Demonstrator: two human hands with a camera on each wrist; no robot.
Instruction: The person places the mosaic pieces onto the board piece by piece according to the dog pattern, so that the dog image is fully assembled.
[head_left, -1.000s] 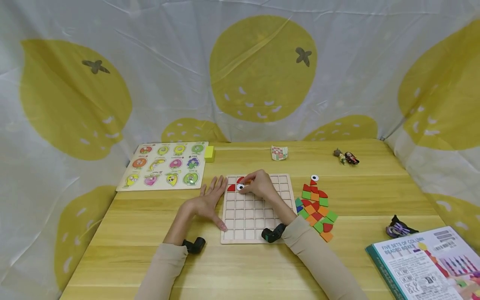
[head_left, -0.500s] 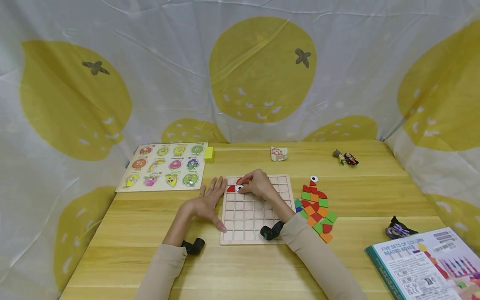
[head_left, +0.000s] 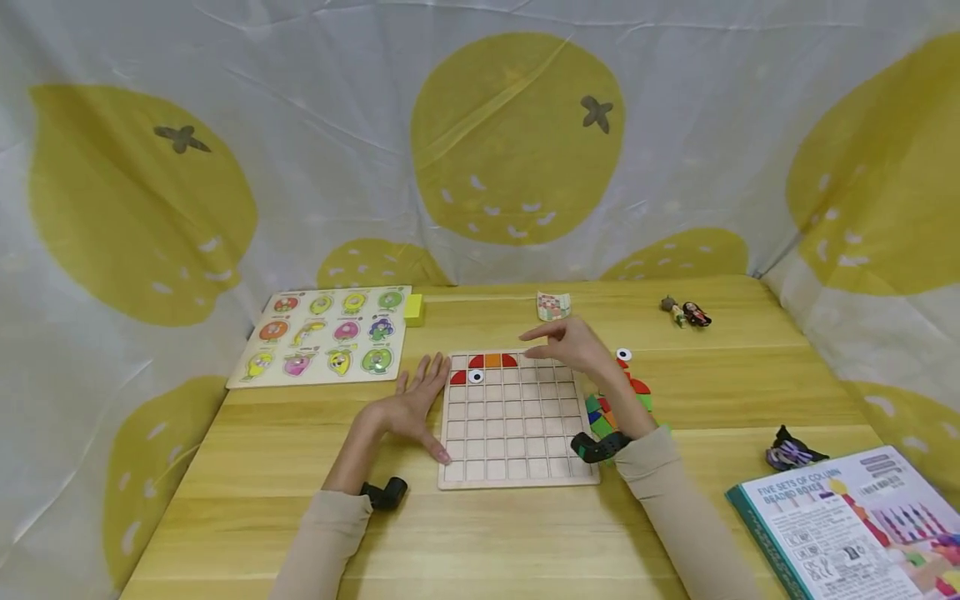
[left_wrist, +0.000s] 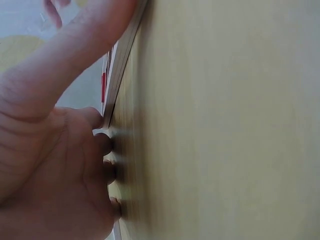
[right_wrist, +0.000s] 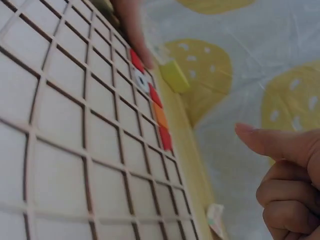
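A wooden grid board (head_left: 517, 425) lies flat in the head view. Its top row holds an orange square tile (head_left: 492, 361) between two red curved tiles; below, a red tile (head_left: 458, 378) sits left of a round eye tile (head_left: 476, 377). My left hand (head_left: 408, 412) rests along the board's left edge, fingers spread and thumb near the lower corner. Over the board's far right part hovers my right hand (head_left: 573, 346), thumb and index finger apart, nothing between them. In the right wrist view its other fingers (right_wrist: 287, 195) are bent. My right forearm partly hides the loose tiles (head_left: 600, 415).
A fruit puzzle board (head_left: 322, 337) and a yellow block (head_left: 414, 310) lie at the back left. Behind the grid is a small printed card (head_left: 553, 307). Two figurines (head_left: 686, 312), a dark purple item (head_left: 793, 450) and a boxed toy (head_left: 832, 517) are on the right.
My right hand has let go of the eye tile, which stays in its cell, and moved right. The top-row tiles now show. My left hand keeps its place.
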